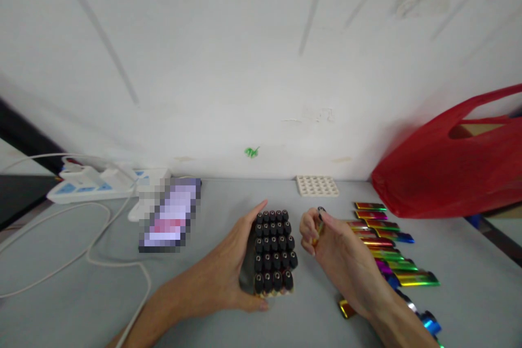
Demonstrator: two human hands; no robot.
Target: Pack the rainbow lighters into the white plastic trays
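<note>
My left hand is wrapped round the left side of a block of black-topped pieces, which stand upright in rows near the middle of the table. Each black top shows a small round ring. To the right of the block, my right hand is closed on a small piece with a black end; a bit of yellow shows between the fingers. Several shiny coloured cylinders lie beside and partly behind my right forearm. One gold cylinder lies just below that forearm.
A white perforated tray lies by the wall. On the right is a red bag. To the left are a pixelated phone, a white power strip and a white cable looping over the grey table.
</note>
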